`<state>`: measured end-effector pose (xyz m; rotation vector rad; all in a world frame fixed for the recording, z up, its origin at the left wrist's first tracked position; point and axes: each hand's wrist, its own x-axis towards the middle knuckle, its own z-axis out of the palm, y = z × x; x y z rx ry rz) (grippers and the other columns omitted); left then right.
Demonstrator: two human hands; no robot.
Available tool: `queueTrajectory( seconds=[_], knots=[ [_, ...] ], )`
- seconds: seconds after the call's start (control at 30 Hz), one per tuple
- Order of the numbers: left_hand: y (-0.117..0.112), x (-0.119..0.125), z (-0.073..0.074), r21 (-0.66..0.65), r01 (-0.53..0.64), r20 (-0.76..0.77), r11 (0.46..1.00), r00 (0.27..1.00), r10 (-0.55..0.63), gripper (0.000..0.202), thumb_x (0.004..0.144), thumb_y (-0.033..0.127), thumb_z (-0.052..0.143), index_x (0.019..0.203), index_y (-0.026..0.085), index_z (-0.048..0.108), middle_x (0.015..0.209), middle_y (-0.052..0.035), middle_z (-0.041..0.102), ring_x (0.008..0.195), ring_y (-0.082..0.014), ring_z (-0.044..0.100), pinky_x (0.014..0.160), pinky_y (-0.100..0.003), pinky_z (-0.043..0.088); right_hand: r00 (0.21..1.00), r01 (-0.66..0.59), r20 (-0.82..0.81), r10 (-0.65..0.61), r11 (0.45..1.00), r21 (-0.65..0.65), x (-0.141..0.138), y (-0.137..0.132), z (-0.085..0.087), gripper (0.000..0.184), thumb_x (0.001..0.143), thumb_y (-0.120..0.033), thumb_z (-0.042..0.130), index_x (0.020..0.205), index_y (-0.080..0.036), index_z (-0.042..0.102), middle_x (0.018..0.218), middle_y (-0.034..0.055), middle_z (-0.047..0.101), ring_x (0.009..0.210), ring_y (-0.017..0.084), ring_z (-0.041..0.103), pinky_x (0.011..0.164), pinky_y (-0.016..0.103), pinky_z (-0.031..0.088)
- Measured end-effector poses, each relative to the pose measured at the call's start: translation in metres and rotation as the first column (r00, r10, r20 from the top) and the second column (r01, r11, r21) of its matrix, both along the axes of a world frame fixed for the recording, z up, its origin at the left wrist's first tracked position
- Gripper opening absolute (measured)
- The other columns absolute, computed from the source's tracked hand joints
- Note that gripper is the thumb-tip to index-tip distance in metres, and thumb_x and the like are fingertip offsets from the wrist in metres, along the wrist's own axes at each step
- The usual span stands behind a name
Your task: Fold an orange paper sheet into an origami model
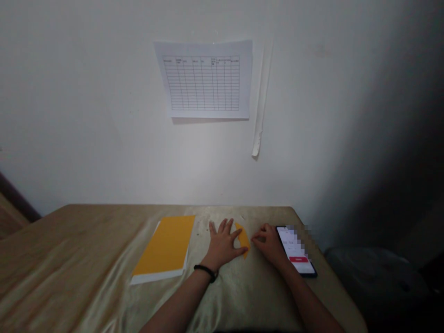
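Note:
My left hand (223, 243) lies flat on the table with fingers spread, pressing down on a small folded yellow paper (243, 239); only the paper's right part shows past the hand. A dark band circles that wrist. My right hand (268, 243) rests just right of the paper with its fingers curled, the fingertips touching the paper's right edge. Whether it pinches the paper I cannot make out.
A stack of yellow sheets (167, 247) lies left of my hands on the cloth-covered table (69, 259). A lit phone (296, 252) lies by my right hand near the table's right edge. A printed grid sheet (204, 81) hangs on the white wall.

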<state>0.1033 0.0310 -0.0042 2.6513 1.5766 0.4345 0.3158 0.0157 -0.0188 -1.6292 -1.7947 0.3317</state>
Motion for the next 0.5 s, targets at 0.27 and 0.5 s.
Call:
queueTrajectory(
  seconds=[0.27, 0.5],
  knots=[
    [0.0014, -0.0005, -0.0038, -0.008, -0.020, 0.002, 1.000, 1.000, 0.020, 0.074, 0.077, 0.080, 0.054, 0.139, 0.039, 0.055, 0.157, -0.0116, 0.037, 0.144, -0.0441, 0.026, 0.108, -0.078, -0.005, 0.994, -0.092, -0.069, 0.089, 0.995, -0.038, -0.0036, -0.0038, -0.0034, 0.003, 0.073, -0.023, 0.074, 0.071, -0.021, 0.075, 0.094, 0.0061, 0.061, 0.097, 0.021, 0.054, 0.090, 0.032, 0.043],
    [-0.0010, 0.0004, -0.0015, -0.028, -0.027, -0.001, 0.999, 1.000, 0.027, 0.074, 0.079, 0.079, 0.053, 0.141, 0.040, 0.052, 0.158, -0.0106, 0.036, 0.145, -0.0427, 0.027, 0.108, -0.079, -0.002, 0.998, -0.064, -0.006, 0.064, 0.997, -0.054, -0.0046, -0.0042, -0.0007, 0.004, 0.075, -0.027, 0.075, 0.075, -0.026, 0.079, 0.098, 0.0067, 0.059, 0.099, 0.023, 0.053, 0.091, 0.035, 0.042]
  ],
)
